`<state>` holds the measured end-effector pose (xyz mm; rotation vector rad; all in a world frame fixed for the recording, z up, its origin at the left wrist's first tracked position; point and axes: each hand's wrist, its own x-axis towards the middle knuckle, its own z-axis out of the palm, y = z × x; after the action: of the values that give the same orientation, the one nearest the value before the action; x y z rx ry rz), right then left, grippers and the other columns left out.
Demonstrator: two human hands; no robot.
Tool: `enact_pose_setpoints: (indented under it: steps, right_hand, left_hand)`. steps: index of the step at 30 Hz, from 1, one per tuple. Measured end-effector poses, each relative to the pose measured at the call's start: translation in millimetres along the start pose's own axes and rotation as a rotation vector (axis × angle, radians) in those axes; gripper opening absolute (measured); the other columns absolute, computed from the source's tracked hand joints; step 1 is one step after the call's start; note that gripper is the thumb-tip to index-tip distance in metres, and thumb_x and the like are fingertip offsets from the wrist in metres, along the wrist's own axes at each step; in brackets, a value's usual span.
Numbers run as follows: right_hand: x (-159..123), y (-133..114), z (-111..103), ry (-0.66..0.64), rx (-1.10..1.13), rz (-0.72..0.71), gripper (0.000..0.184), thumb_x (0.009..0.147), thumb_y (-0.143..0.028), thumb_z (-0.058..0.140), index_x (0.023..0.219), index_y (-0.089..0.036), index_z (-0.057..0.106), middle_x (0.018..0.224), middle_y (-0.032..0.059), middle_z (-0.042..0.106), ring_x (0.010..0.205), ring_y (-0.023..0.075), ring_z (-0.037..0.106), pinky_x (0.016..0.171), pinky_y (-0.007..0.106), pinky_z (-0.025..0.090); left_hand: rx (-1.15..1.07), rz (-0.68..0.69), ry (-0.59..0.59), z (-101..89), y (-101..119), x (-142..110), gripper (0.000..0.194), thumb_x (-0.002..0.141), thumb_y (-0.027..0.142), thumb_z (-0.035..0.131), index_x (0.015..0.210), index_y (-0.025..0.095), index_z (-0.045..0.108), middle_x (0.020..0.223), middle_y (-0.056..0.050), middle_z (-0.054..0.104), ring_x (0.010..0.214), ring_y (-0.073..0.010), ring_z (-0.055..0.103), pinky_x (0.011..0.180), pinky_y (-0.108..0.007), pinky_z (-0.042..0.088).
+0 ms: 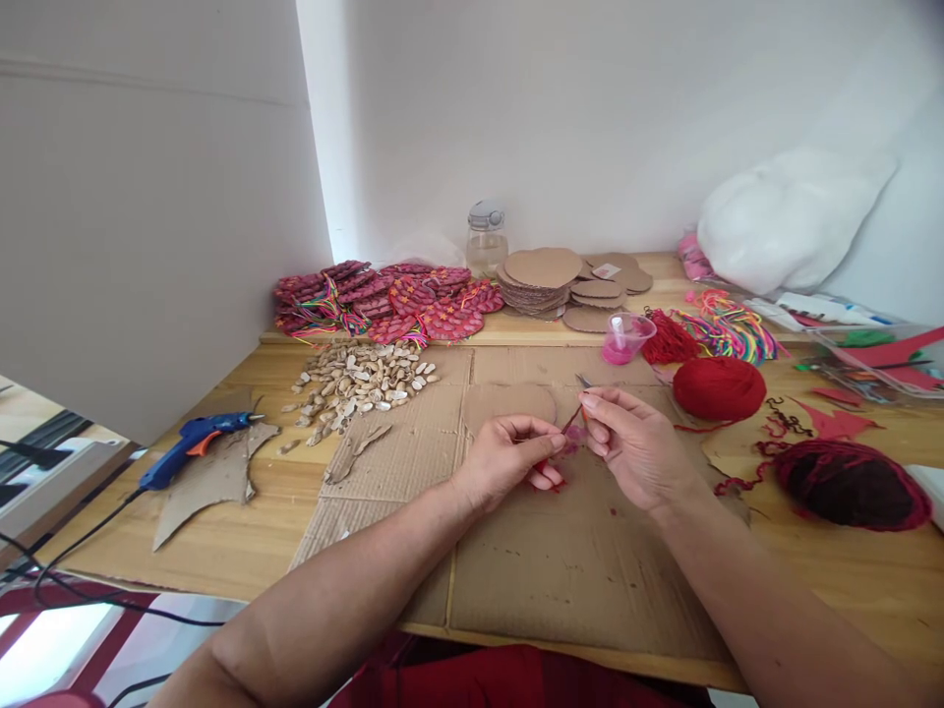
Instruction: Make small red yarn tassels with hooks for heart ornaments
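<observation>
Both hands meet over the cardboard mat (531,560). My left hand (508,457) is closed, pinching a short length of dark red yarn (571,423); more red shows under its curled fingers. The yarn runs across to my right hand (626,438), whose thumb and forefinger are pressed together on its other end. A small metal tip (583,381) sticks up beyond the right fingertips, and what it belongs to is mostly hidden. Just behind my left hand lies a rounded cardboard piece (508,401). A red yarn ball (719,387) rests to the right, trailing a strand.
Peanut shells (369,379) lie heaped at the left, near a blue glue gun (196,444) with its cord. Along the back stand decorated red pieces (420,300), a bottle (487,241) and stacked cardboard ovals (542,270). A pink-stained cup (625,339) and dark yarn ball (852,484) sit right.
</observation>
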<state>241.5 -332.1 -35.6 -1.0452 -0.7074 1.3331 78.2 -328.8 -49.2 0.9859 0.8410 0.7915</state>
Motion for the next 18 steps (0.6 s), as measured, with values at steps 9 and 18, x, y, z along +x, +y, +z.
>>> enact_pose_setpoints:
  steps: [9, 18]
  right_hand:
    - [-5.5, 0.0, 4.8, -0.096, 0.001, 0.114, 0.028, 0.059, -0.031, 0.086, 0.074, -0.018, 0.066, 0.059, -0.0048, 0.046, 0.051, 0.0067, 0.038, 0.041, 0.019, 0.028]
    - [-6.9, 2.6, 4.8, -0.152, 0.055, 0.185, 0.026, 0.064, -0.031, 0.084, 0.078, -0.019, 0.066, 0.069, -0.0042, 0.048, 0.052, 0.0056, 0.038, 0.042, 0.019, 0.029]
  left_hand:
    - [0.083, -0.004, 0.043, 1.1, 0.8, -3.4, 0.043, 0.073, 0.050, 0.074, 0.096, 0.014, 0.069, 0.054, 0.004, 0.058, 0.035, -0.0061, 0.052, 0.033, -0.015, 0.037]
    - [0.063, 0.088, 0.207, 6.5, 7.0, -6.3, 0.032, 0.073, 0.044, 0.073, 0.086, 0.014, 0.071, 0.073, 0.000, 0.067, 0.034, -0.0002, 0.038, 0.027, -0.016, 0.023]
